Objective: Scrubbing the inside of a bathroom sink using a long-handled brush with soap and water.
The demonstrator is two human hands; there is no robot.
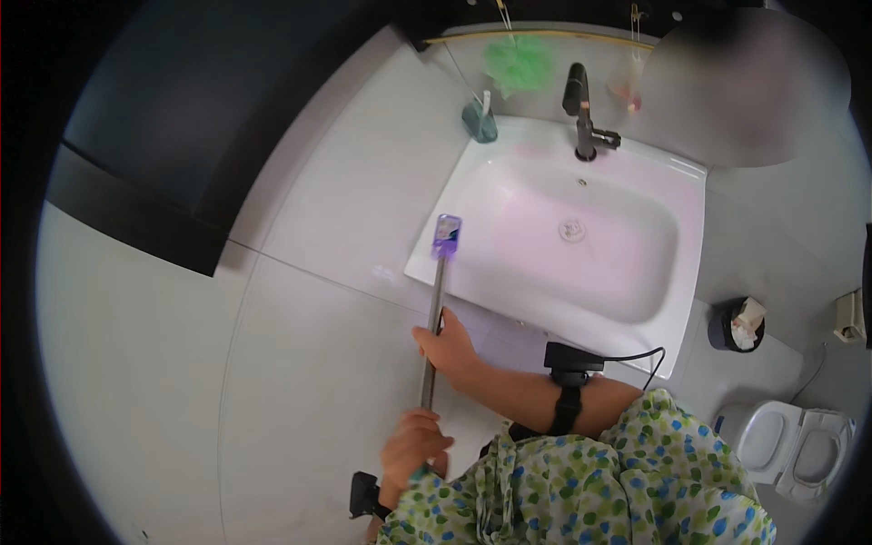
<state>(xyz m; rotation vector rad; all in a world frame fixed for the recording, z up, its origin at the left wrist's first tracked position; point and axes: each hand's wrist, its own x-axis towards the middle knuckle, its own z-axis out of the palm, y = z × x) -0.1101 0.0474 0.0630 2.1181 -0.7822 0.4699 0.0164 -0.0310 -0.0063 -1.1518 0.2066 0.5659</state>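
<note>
A long, slim grey metal pole [437, 295] runs upward in front of me. My right hand [448, 348] is closed round its middle. My left hand [414, 443] grips it lower down, close to my body, and hides that end. The pole's far end overlaps the base of a purple bottle [447, 232] on the left rim of a white sink [677, 272]. Whether pole and bottle touch, I cannot tell. What is fixed to the pole's hidden end does not show.
A black faucet [582, 118] stands behind the basin, with a teal cup [480, 123] at its back left corner. Above hangs a green mesh sponge [518, 65]. To the right are a black trash bin [727, 329] and a toilet [767, 440]. A dark-framed opening [173, 136] lies left.
</note>
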